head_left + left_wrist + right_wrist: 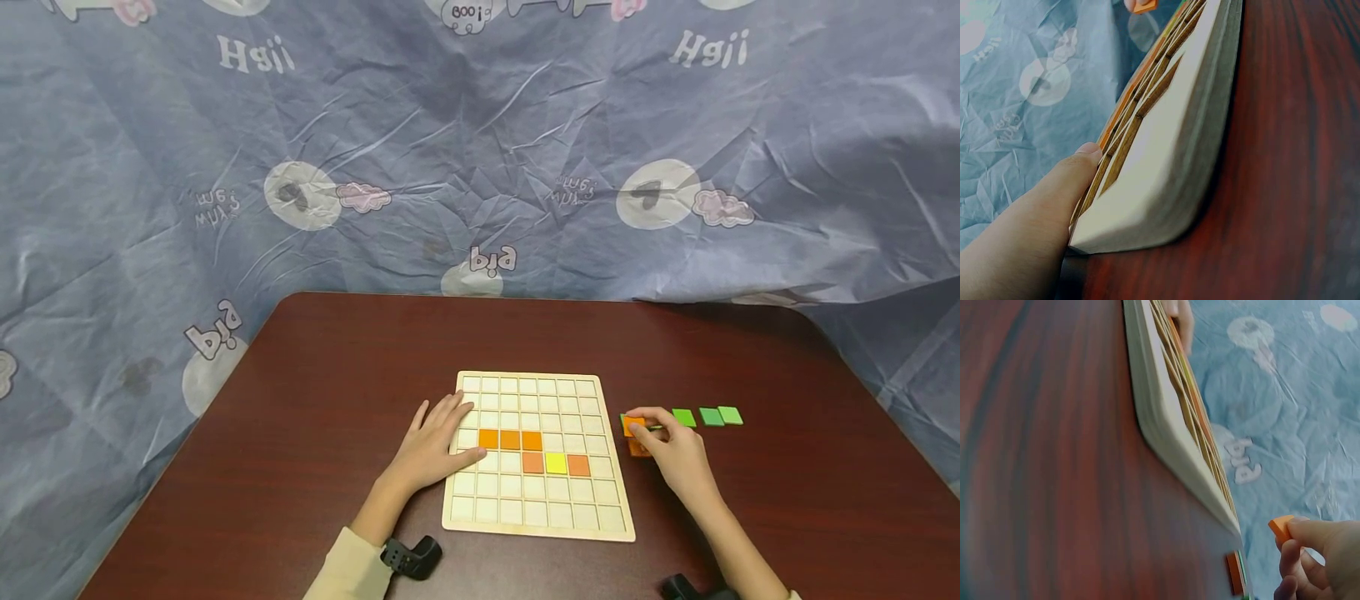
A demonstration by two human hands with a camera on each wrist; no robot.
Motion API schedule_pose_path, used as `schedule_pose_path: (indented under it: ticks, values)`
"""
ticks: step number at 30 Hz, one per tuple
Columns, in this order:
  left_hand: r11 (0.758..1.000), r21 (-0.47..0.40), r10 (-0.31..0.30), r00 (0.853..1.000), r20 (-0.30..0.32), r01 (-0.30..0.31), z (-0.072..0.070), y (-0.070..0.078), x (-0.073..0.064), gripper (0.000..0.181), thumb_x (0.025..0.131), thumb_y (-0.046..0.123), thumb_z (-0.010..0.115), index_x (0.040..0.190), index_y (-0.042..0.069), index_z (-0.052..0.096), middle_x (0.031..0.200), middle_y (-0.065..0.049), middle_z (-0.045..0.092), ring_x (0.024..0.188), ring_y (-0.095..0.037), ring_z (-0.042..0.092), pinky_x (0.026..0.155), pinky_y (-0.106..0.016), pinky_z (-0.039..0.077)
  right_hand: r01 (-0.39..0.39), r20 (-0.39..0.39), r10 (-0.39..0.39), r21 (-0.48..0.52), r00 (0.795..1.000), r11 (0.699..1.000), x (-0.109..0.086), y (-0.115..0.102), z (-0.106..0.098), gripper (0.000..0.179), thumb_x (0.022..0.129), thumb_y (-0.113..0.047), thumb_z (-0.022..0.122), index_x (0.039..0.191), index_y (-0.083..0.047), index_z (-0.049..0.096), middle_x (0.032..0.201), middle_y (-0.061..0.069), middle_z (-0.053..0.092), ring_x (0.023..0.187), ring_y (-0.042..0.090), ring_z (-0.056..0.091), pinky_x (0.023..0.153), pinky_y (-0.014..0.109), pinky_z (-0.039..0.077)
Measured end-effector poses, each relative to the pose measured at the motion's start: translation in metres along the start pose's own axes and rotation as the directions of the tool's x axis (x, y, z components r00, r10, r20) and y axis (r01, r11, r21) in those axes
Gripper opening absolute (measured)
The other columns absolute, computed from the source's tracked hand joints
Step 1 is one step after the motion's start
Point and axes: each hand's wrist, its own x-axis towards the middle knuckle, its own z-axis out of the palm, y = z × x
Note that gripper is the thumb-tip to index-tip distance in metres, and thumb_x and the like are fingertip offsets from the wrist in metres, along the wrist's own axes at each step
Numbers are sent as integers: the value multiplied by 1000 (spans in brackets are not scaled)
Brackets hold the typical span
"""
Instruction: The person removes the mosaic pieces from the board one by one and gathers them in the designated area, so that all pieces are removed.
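Observation:
A pale wooden grid board (525, 510) lies flat on the table. My left hand (431, 446) rests on its left edge with the fingers spread, and the thumb (1079, 165) lies over the rim in the left wrist view. Just past the board's right edge, my right hand (675, 454) pinches a small orange tile (1281, 529) between thumb and finger. Below that held tile, another orange tile (639, 449) lies on the table. Within the grid, three orange tiles (509, 440) form a row; under it, a yellow tile (556, 463) sits between two lighter orange ones.
Several green tiles, among them a bright green one (683, 417) and a pale green one (730, 415), lie to the right beyond my right hand. The dark red-brown table (360, 350) ends at a hanging blue patterned cloth (480, 150). Each wrist wears a black device (412, 557).

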Motion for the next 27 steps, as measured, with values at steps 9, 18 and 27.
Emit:
schedule_pose_path:
  ticks: [9,18,27]
  values:
    - [1000,-1,1,1000,-2,-1,1,0,0,77,81,65,45,142,21,30,153,3,18,141,-16,16,114,-47,2,-39,-28,38,-42,999,998,-3,29,-19,30,89,-29,58,111,-8,61,94,12,65,61,-6,51,50,20,40]
    - [1000,0,-1,1000,-3,1,1,0,0,77,81,65,45,142,22,31,153,3,18,141,-16,17,114,-47,3,10,24,-8,-110,1000,994,-5,47,-22,27,86,-19,62,111,-8,61,95,12,62,61,-7,47,52,19,38]
    - [1000,-4,9,1000,-3,-9,0,1,0,76,82,64,46,142,20,31,153,1,18,141,-19,17,113,-49,3,145,-2,-147,-123,989,982,-5,55,-21,22,83,-12,65,104,-9,62,82,1,51,62,-4,39,52,19,33]
